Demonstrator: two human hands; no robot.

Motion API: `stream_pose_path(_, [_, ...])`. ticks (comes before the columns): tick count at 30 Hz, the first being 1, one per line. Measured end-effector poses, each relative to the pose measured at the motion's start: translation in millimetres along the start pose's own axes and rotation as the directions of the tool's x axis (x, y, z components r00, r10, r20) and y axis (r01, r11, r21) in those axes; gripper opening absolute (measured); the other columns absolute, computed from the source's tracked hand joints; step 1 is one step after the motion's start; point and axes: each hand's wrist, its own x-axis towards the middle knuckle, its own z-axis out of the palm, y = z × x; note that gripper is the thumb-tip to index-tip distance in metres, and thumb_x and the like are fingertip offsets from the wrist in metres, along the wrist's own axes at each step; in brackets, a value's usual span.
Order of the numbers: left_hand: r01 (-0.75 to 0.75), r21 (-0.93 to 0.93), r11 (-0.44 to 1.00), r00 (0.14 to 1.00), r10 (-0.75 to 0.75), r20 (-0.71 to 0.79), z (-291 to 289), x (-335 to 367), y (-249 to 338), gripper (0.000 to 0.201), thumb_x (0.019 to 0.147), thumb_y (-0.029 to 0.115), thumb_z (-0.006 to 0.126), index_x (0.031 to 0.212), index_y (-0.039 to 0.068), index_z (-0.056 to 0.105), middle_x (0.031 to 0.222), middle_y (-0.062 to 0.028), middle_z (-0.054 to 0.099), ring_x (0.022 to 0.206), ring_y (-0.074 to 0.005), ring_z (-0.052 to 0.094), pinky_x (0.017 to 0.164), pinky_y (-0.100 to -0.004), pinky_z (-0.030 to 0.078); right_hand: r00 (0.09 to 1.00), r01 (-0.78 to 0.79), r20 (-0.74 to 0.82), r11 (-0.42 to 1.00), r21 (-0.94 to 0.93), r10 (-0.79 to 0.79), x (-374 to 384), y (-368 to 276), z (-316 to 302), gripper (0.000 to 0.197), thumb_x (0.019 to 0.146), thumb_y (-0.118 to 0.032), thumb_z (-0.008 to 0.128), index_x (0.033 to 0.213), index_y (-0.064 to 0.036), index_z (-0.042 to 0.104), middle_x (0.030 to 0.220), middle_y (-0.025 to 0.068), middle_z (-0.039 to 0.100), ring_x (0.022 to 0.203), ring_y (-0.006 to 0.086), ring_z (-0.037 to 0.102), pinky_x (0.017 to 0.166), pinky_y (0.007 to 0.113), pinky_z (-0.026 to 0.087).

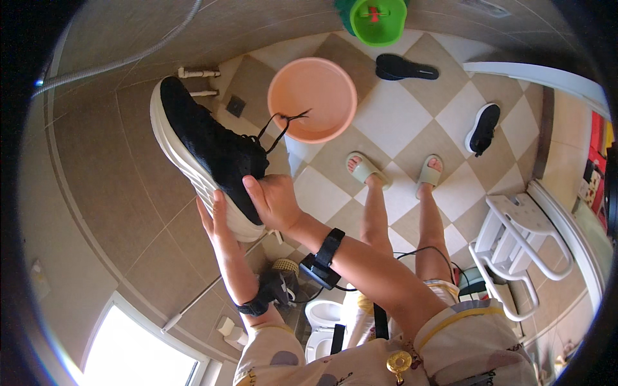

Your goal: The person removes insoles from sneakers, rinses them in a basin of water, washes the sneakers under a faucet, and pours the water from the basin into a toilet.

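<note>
A black sneaker (pixel 209 138) with a thick white sole is held up at the left, toe pointing up and away. My right hand (pixel 273 202) grips it at the heel end, thumb on the black upper. Against the white sole lies my left hand (pixel 220 225), its fingers along the underside; they are partly seen and seem to support the shoe. Loose black laces (pixel 283 125) dangle from the sneaker, in line with a peach plastic basin (pixel 312 132) on the floor. Both wrists wear black straps with small devices.
On the checkered tile floor lie a black insole (pixel 405 67) and a second black sneaker (pixel 484 128). A green plastic potty (pixel 378 26) stands by the far wall. At right is a white folding wall seat (pixel 521 238); a toilet (pixel 324 315) shows below. A grey hose (pixel 138 61) hangs at upper left.
</note>
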Motion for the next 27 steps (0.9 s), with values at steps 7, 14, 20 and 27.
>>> stream_pose_path(7, [0.000,0.119,0.993,0.999,0.005,-0.041,-7,1,-1,0.066,0.081,0.035,0.057,0.131,0.003,0.030,0.122,-0.0161,0.044,0.111,-0.0263,0.045,0.092,-0.0349,0.036,0.907,-0.368,0.274,0.918,0.148,0.320,-7,2,-3,0.052,0.091,-0.037,0.036,0.056,-0.0014,0.051,0.056,0.0185,0.053,0.052,0.0299,0.053,0.051,0.039,0.041])
stream_pose_path(14, [-0.218,0.429,0.877,0.976,0.192,0.103,-14,-9,5,0.076,0.069,0.040,0.068,0.127,0.002,0.036,0.114,-0.0145,0.049,0.102,-0.0217,0.048,0.088,-0.0340,0.037,0.713,-0.640,0.079,0.601,0.478,0.696,21,76,-30,0.057,0.087,-0.051,0.040,0.122,-0.0070,0.036,0.119,0.0094,0.046,0.095,0.0164,0.049,0.079,0.027,0.038])
stream_pose_path(20, [-0.332,0.510,0.794,0.942,0.257,0.214,-12,-19,4,0.076,0.068,0.032,0.070,0.129,0.003,0.035,0.116,-0.0181,0.047,0.104,-0.0263,0.049,0.089,-0.0364,0.038,0.564,-0.781,0.638,0.088,0.618,0.524,31,75,-37,0.074,0.081,-0.064,0.037,0.132,-0.0123,0.032,0.126,0.0146,0.043,0.105,0.0206,0.050,0.089,0.031,0.040])
stream_pose_path(27, [-0.388,0.687,0.614,0.916,0.337,0.217,-19,-22,3,0.072,0.067,0.026,0.070,0.127,0.003,0.038,0.115,-0.0160,0.045,0.104,-0.0276,0.047,0.089,-0.0376,0.038,0.671,-0.721,0.488,0.342,0.602,0.558,27,21,4,0.076,0.087,-0.060,0.021,0.120,0.0035,0.045,0.116,0.0209,0.051,0.107,0.0296,0.049,0.093,0.035,0.036])
